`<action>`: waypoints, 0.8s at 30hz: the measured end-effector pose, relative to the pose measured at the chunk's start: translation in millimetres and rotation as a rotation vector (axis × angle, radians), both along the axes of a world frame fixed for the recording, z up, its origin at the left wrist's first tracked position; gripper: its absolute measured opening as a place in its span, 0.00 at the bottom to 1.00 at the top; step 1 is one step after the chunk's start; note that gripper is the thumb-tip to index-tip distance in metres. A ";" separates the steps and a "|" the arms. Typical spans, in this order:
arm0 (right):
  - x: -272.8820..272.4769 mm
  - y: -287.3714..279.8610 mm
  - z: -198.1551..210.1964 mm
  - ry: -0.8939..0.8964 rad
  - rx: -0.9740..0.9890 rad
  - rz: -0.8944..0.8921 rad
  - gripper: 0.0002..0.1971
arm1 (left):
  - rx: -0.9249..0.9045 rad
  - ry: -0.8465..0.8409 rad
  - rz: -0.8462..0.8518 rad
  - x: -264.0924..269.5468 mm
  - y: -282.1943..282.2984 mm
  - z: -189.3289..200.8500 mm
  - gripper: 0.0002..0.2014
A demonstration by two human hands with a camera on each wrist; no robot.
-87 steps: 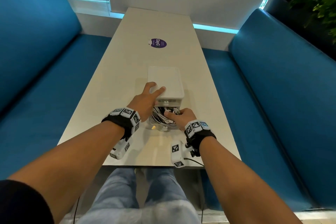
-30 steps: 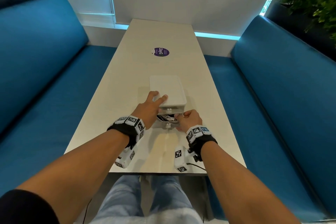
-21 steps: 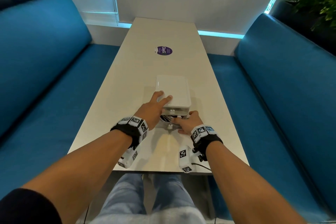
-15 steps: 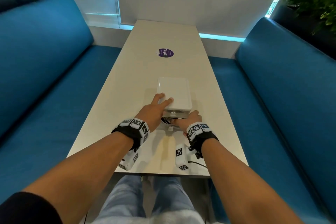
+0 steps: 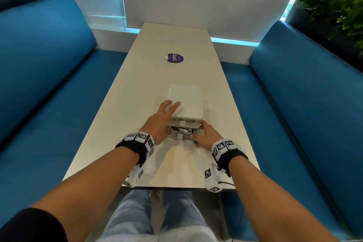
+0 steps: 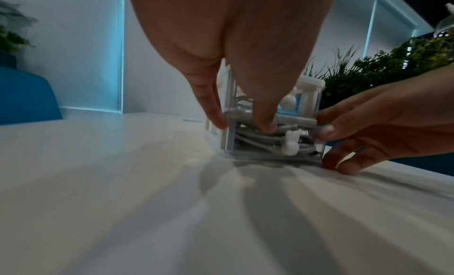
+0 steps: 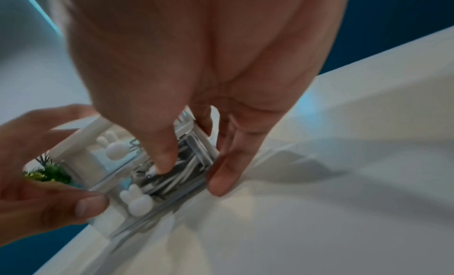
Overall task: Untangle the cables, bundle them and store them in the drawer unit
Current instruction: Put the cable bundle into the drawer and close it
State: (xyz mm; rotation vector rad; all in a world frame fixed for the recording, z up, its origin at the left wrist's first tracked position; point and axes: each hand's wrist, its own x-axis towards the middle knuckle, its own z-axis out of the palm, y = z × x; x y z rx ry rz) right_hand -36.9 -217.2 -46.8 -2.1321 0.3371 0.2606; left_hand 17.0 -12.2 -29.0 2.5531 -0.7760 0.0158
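A small white drawer unit (image 5: pixel 184 102) stands on the table near me. Its clear bottom drawer (image 5: pixel 183 134) sticks out a little and holds white and grey cables (image 7: pixel 176 174), also visible as cables (image 6: pixel 258 141) behind a rabbit-shaped knob (image 6: pixel 291 143). My left hand (image 5: pixel 161 122) lies with straight fingers on the unit's top, and its thumb (image 7: pixel 88 203) presses the drawer's front left. My right hand (image 5: pixel 204 136) grips the drawer's front right corner. Its thumb (image 7: pixel 164 160) is on the cables and its fingers (image 7: pixel 221 180) lie along the outer side.
The long white table (image 5: pixel 172 41) carries a purple round sticker (image 5: pixel 173 58) farther away. Blue benches (image 5: pixel 49 84) run along both sides. Potted plants (image 5: pixel 337 6) stand behind the benches. The table's near edge lies just behind my wrists.
The bottom drawer, wide open at first, has slid in until only a short stretch shows. My right hand followed it toward the unit; my left hand stayed on top.
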 end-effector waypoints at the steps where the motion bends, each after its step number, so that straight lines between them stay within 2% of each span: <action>1: -1.6 -1.5 -0.1 -0.020 -0.022 0.012 0.37 | -0.067 0.044 0.053 -2.6 2.2 -3.4 0.52; 2: -3.0 -2.9 -0.7 -0.040 -0.045 0.015 0.35 | -0.135 0.113 0.121 -4.7 3.8 -6.9 0.51; 3: -3.6 -3.5 -1.4 -0.056 -0.072 0.012 0.33 | -0.182 0.192 0.185 -5.8 4.6 -9.8 0.47; 4: -4.1 -3.5 -1.1 -0.070 -0.099 0.005 0.31 | -0.204 0.251 0.235 -5.8 4.4 -11.5 0.37; 6: -2.9 -2.8 -0.9 -0.087 -0.132 -0.011 0.29 | -0.192 0.266 0.293 -4.2 3.2 -9.8 0.17; 7: -2.0 -2.5 -1.7 -0.094 -0.139 -0.017 0.29 | -0.182 0.249 0.300 -3.5 3.2 -9.1 0.13; 11: 1.8 -3.1 -1.5 -0.069 -0.153 0.004 0.28 | -0.181 0.203 0.305 -6.5 5.2 -8.9 0.14; 14: 6.3 -1.3 -0.5 0.010 -0.060 0.004 0.30 | -0.213 0.251 0.311 -5.6 5.4 -14.6 0.16; 16: 11.3 0.1 -2.7 0.026 -0.043 -0.036 0.36 | -0.215 0.261 0.313 -5.6 3.9 -16.0 0.19; 20: 10.5 9.3 -2.8 0.003 -0.107 -0.139 0.34 | -0.221 0.268 0.287 -7.9 -0.2 -17.5 0.20; 24: 19.4 20.4 -3.1 0.059 -0.060 -0.249 0.41 | -0.241 0.267 0.279 -8.6 -2.1 -18.4 0.20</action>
